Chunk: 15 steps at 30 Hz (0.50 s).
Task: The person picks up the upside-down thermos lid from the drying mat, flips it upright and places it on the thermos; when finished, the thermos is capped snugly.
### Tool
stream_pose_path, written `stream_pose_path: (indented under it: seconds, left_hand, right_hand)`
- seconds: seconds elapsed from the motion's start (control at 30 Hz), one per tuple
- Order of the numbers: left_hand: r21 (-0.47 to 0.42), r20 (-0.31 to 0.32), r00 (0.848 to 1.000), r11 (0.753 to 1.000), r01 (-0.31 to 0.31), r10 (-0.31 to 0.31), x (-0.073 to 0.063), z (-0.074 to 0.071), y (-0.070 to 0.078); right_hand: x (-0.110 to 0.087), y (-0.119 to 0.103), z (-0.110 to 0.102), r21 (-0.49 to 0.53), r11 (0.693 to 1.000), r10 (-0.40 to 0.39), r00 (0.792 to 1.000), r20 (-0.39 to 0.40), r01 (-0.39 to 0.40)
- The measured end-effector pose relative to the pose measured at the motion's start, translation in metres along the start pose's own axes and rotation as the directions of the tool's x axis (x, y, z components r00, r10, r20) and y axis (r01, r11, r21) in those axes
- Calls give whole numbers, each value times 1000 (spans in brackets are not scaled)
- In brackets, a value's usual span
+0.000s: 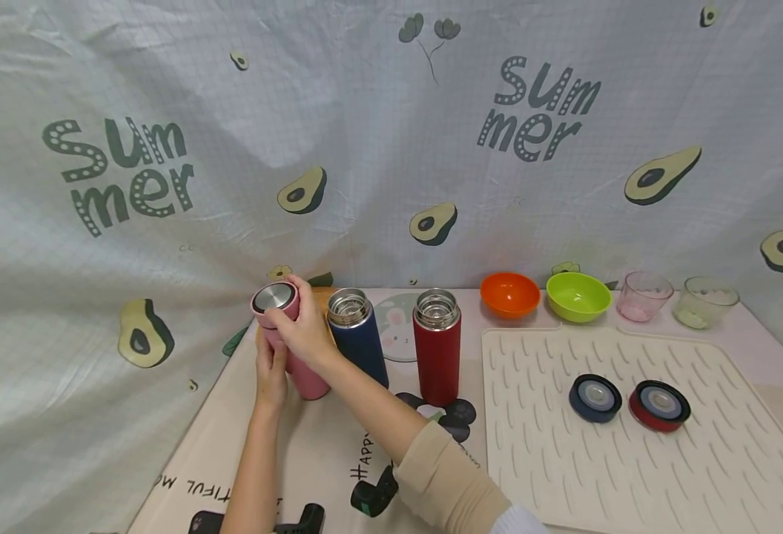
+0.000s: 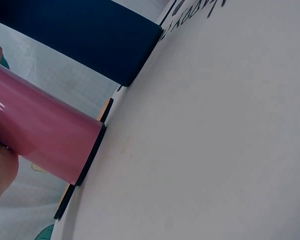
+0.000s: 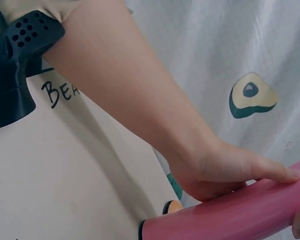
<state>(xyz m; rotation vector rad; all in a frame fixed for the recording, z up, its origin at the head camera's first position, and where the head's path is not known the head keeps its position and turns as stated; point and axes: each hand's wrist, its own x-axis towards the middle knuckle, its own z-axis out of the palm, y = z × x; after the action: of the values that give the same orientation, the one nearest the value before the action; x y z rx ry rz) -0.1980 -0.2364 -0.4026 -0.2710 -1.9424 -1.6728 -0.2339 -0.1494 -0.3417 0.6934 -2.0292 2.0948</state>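
A pink thermos bottle (image 1: 308, 380) stands on the table at the left with its steel-topped lid (image 1: 274, 298) on. My left hand (image 1: 271, 377) grips its body below the lid, thumb along the side in the right wrist view. From above, my right hand (image 1: 306, 326) holds the lid, fingers and thumb round its rim. The base of the pink thermos bottle (image 2: 50, 122) meets the tabletop in the left wrist view. Just right of it stands a blue thermos bottle (image 1: 362, 345), uncapped, and beyond that an uncapped red thermos bottle (image 1: 438, 360).
On the cream ridged mat (image 1: 532, 460) at the right lie a blue lid (image 1: 595, 398) and a red lid (image 1: 659, 406). Behind it stand an orange bowl (image 1: 509, 295), a green bowl (image 1: 578, 297), a pink glass (image 1: 643, 297) and a greenish glass (image 1: 705, 302). A printed curtain (image 1: 365, 148) hangs behind.
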Motion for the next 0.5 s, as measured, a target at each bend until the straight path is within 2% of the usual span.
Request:
stream_pose_path:
  seconds: [0.1, 0.23, 0.37, 0.5]
  left_hand:
    - [-12, 7, 1000, 1000, -5, 5, 0, 0, 0]
    - [-22, 13, 1000, 1000, -4, 5, 1, 0, 0]
    - [-11, 12, 1000, 1000, 0, 1, 1, 0, 1]
    - [-25, 12, 1000, 1000, -10, 11, 0, 0, 0]
  right_hand:
    - [1, 1, -1, 30, 1000, -7, 1000, 10, 6]
    - [1, 1, -1, -62, 998, -18, 1000, 9, 19]
    - [1, 1, -1, -63, 998, -29, 999, 21, 30]
    - [1, 0, -1, -78, 997, 14, 1000, 28, -12]
